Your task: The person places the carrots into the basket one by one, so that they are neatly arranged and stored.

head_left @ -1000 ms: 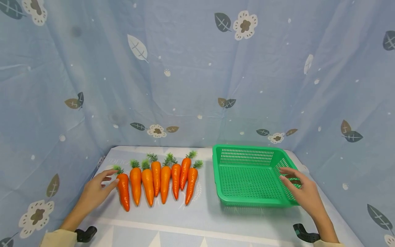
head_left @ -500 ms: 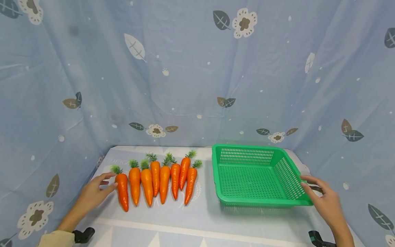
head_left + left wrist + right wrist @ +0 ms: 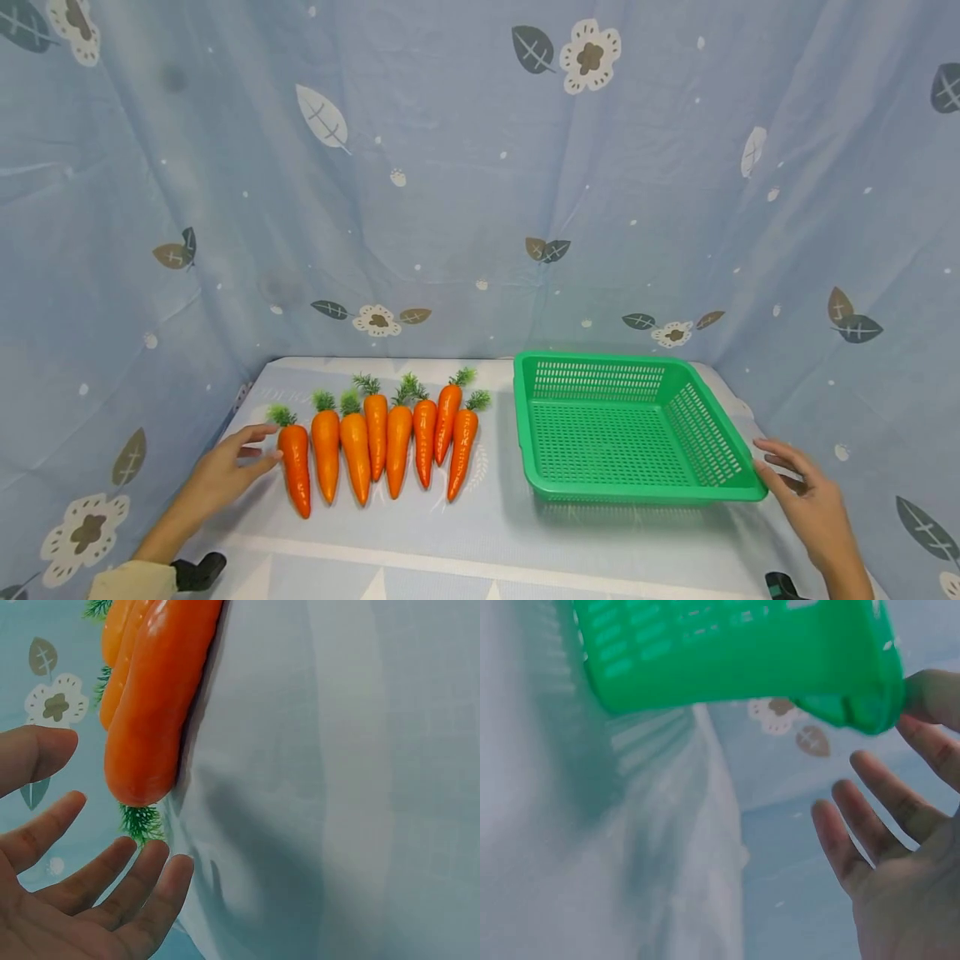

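Observation:
Several orange carrots with green leafy tops lie in a row on the left of the table. My left hand [image 3: 225, 471] is beside the leftmost carrot [image 3: 296, 471], fingertips close to its top end. In the left wrist view, the fingers [image 3: 154, 900] are spread and relaxed, with nothing held, and the carrot [image 3: 157, 705] is just beyond them. A green plastic basket [image 3: 645, 493] with slotted walls sits on the right, nothing in it. At its front right corner is my right hand [image 3: 813, 500]; in the right wrist view the thumb [image 3: 934, 697] overlaps the rim, other fingers loosely extended below.
The pale table [image 3: 480, 533] has a white stripe along its front. Blue printed cloth [image 3: 450, 208] surrounds it at the back and both sides. Between the basket and the rightmost carrot [image 3: 462, 454] is a strip of tabletop.
My right hand has moved right, from over the basket's right side to outside its front right corner. The left hand has barely shifted, and the carrots and basket stay in place.

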The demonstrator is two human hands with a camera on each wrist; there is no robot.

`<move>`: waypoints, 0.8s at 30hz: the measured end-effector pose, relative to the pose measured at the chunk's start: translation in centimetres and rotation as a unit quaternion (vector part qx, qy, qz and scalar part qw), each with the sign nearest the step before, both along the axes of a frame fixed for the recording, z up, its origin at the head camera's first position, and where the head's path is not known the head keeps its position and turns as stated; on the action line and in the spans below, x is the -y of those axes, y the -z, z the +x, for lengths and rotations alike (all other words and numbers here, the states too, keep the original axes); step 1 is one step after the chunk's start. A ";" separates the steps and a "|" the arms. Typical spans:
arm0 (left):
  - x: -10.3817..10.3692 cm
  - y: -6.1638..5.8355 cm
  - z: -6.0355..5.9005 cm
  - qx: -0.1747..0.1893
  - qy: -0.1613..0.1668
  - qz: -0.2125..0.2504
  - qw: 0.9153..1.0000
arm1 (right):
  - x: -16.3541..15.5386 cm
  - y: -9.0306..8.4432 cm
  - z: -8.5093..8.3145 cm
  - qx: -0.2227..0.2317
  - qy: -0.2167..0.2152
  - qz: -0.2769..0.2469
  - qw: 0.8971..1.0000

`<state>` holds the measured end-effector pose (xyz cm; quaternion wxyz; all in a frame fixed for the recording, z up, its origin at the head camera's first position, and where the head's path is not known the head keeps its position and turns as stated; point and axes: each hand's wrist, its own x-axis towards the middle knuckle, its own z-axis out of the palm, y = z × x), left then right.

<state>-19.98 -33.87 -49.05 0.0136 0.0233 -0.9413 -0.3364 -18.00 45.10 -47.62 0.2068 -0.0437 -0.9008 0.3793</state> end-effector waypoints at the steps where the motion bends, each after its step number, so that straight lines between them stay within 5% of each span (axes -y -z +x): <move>1: 0.0 0.0 0.0 0.004 0.000 0.002 1.000 | -0.2 0.3 0.0 0.011 -0.003 -0.012 1.000; 5: 0.1 0.1 -0.1 0.021 0.001 0.018 1.000 | -1.0 1.3 -0.1 0.048 -0.033 -0.062 0.996; 8: 0.1 0.1 -0.1 0.036 0.001 0.029 0.999 | -1.6 1.8 -0.2 0.055 -0.093 -0.145 0.983; 12: 0.2 0.1 -0.1 0.052 0.002 0.044 0.998 | -2.2 2.4 -0.4 0.055 -0.175 -0.264 0.947; 19: 0.5 0.1 -0.4 0.079 -0.001 0.082 0.993 | -2.9 3.6 -0.9 0.066 -0.285 -0.334 0.896; 24: 0.6 0.1 -0.7 0.094 -0.006 0.098 0.991 | -3.4 4.4 -1.4 0.071 -0.308 -0.381 0.869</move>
